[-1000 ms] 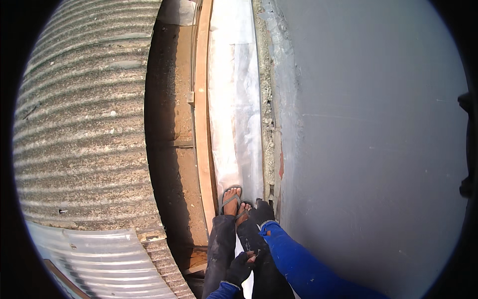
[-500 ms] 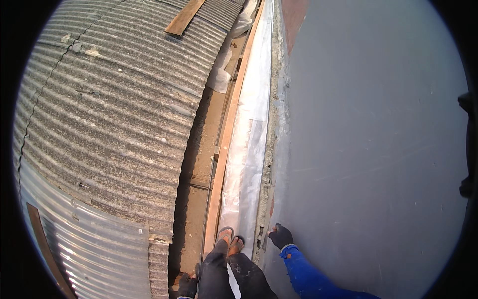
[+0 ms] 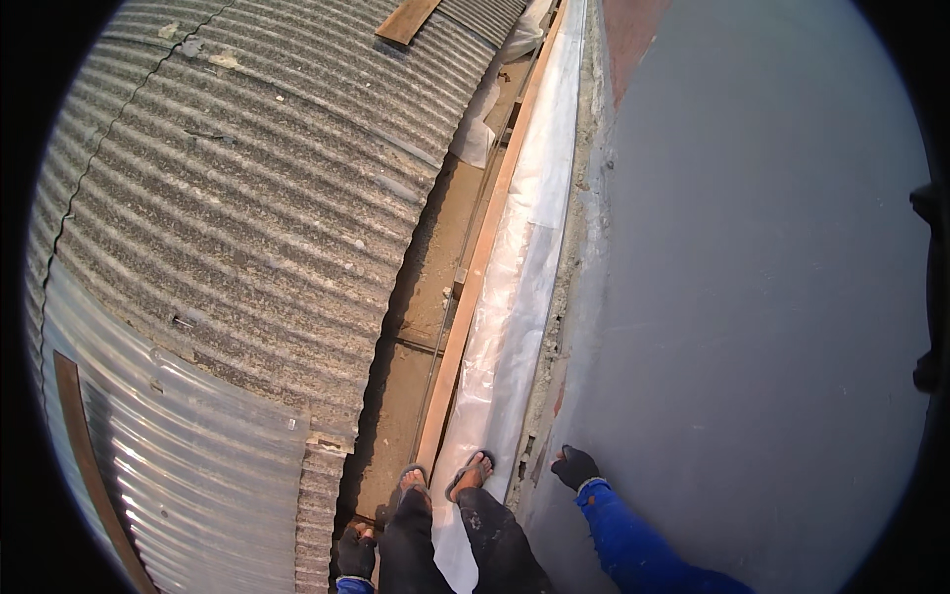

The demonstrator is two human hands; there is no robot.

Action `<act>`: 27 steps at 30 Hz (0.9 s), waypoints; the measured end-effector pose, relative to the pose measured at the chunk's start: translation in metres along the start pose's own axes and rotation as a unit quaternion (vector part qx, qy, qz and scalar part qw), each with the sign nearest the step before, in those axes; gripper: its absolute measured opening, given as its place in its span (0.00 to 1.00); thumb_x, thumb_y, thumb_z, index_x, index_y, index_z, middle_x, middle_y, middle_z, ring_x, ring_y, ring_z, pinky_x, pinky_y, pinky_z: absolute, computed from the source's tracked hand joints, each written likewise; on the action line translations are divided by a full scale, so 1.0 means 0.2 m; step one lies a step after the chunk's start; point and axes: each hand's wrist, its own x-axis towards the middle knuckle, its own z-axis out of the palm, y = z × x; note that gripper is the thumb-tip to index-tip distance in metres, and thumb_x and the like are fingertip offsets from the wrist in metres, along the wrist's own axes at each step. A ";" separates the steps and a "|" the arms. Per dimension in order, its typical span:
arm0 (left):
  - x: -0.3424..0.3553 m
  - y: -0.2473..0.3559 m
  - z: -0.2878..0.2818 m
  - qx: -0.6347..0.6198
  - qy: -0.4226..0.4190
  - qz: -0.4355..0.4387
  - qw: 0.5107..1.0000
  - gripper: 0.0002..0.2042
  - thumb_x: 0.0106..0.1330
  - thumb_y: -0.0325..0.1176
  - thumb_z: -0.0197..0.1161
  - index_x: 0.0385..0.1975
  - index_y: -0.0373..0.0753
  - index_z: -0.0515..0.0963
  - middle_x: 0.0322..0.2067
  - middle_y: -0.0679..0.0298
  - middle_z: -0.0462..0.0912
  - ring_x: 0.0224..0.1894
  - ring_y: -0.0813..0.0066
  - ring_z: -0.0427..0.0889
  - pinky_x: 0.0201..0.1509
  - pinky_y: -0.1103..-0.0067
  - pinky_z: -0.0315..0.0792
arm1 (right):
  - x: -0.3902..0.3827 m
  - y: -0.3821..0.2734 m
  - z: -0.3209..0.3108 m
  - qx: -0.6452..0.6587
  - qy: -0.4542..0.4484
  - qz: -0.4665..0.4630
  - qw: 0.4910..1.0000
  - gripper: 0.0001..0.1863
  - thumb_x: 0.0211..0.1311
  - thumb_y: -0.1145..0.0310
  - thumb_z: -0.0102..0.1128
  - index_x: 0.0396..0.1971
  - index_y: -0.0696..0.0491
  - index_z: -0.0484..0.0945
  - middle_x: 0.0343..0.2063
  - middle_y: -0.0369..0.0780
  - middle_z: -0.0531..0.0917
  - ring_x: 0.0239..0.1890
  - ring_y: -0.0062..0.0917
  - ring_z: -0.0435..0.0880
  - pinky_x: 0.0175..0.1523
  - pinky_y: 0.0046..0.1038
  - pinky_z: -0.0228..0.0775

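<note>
My right hand (image 3: 576, 468), in a dark fingerless glove below a blue sleeve, hangs in front of the smooth grey wall (image 3: 752, 297). Its fingers are curled in, and nothing shows in them; whether it touches the wall I cannot tell. Low on the left, beside my leg, is my left hand (image 3: 356, 552), gloved the same way, near the edge of the corrugated roof. Its fingertips are partly visible, but their grip is unclear. My feet in flip-flops stand apart: one by the long wooden beam (image 3: 461, 342), the other on the pale plastic sheeting (image 3: 502, 327).
Weathered corrugated roofing (image 3: 267, 218) spreads out on the left, with a translucent corrugated panel (image 3: 198, 455) nearer me. A gap showing brown ground (image 3: 404, 386) runs between roof and beam. One loose plank (image 3: 406, 20) lies far up the roof; a dark strip (image 3: 84, 445) crosses the panel.
My left foot has stepped left to the beam, so my feet are farther apart. The left hand has come slightly up and left. My view has shifted, moving the roof and beam rightward.
</note>
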 end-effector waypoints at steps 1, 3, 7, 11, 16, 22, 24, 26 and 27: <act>-0.01 0.02 0.00 -0.092 -0.004 -0.040 0.995 0.10 0.62 0.30 0.62 0.38 0.30 0.78 0.25 0.60 0.80 0.28 0.75 0.78 0.35 0.76 0.72 | 0.00 0.00 0.00 -0.012 -0.008 -0.008 1.000 0.26 0.50 0.52 0.63 0.43 0.58 0.78 0.38 0.48 0.85 0.45 0.42 0.83 0.50 0.38 0.73; -0.02 0.04 -0.03 -0.047 -0.026 -0.051 0.997 0.12 0.62 0.32 0.62 0.40 0.30 0.79 0.28 0.57 0.82 0.31 0.69 0.81 0.37 0.73 0.74 | 0.00 0.01 0.01 -0.022 -0.019 -0.004 1.000 0.26 0.50 0.52 0.63 0.43 0.58 0.78 0.39 0.48 0.84 0.45 0.43 0.83 0.51 0.38 0.73; -0.04 0.01 -0.08 -0.012 -0.021 -0.050 0.998 0.13 0.62 0.32 0.63 0.42 0.30 0.79 0.29 0.56 0.83 0.32 0.67 0.83 0.38 0.73 0.76 | 0.00 0.02 0.02 -0.017 -0.013 -0.011 1.000 0.25 0.50 0.51 0.64 0.41 0.57 0.79 0.37 0.50 0.84 0.43 0.43 0.83 0.49 0.39 0.73; 0.00 0.05 -0.04 -0.038 -0.036 -0.031 0.998 0.15 0.62 0.31 0.63 0.45 0.29 0.77 0.31 0.56 0.83 0.35 0.69 0.83 0.41 0.75 0.75 | 0.00 0.02 0.05 -0.010 -0.013 -0.014 1.000 0.25 0.50 0.51 0.65 0.40 0.57 0.79 0.36 0.50 0.84 0.42 0.43 0.83 0.48 0.39 0.73; 0.05 0.27 0.12 -0.139 -0.054 0.003 0.989 0.15 0.64 0.30 0.62 0.48 0.29 0.76 0.38 0.56 0.83 0.40 0.72 0.81 0.46 0.77 0.74 | 0.01 0.02 0.09 -0.003 -0.040 0.003 0.999 0.24 0.50 0.52 0.65 0.40 0.57 0.79 0.35 0.49 0.84 0.42 0.43 0.83 0.48 0.39 0.73; 0.06 0.61 0.32 -0.126 -0.121 0.025 0.984 0.14 0.64 0.29 0.62 0.48 0.32 0.77 0.39 0.57 0.83 0.42 0.71 0.82 0.47 0.76 0.74 | 0.00 0.03 0.13 -0.009 -0.031 -0.031 0.999 0.22 0.52 0.54 0.65 0.39 0.56 0.78 0.35 0.49 0.84 0.41 0.42 0.84 0.47 0.39 0.74; 0.04 0.67 0.34 -0.154 -0.141 -0.007 0.978 0.13 0.63 0.29 0.64 0.47 0.34 0.78 0.39 0.58 0.84 0.40 0.70 0.84 0.45 0.76 0.75 | -0.01 0.03 0.13 -0.018 -0.040 -0.036 0.998 0.22 0.51 0.55 0.65 0.40 0.56 0.78 0.35 0.48 0.84 0.41 0.41 0.84 0.47 0.38 0.74; 0.05 0.70 0.33 -0.039 -0.147 0.030 0.988 0.14 0.64 0.31 0.63 0.48 0.34 0.78 0.38 0.59 0.85 0.38 0.73 0.83 0.44 0.76 0.76 | -0.01 0.02 0.13 -0.031 -0.052 -0.031 0.998 0.22 0.51 0.55 0.66 0.40 0.56 0.79 0.36 0.47 0.85 0.42 0.40 0.84 0.48 0.36 0.74; 0.05 0.70 0.32 0.015 -0.155 0.033 0.987 0.14 0.64 0.31 0.62 0.48 0.34 0.78 0.38 0.59 0.85 0.36 0.74 0.83 0.44 0.76 0.76 | -0.02 0.02 0.13 -0.037 -0.070 -0.015 0.997 0.24 0.51 0.56 0.66 0.43 0.58 0.78 0.37 0.47 0.85 0.43 0.40 0.84 0.49 0.36 0.74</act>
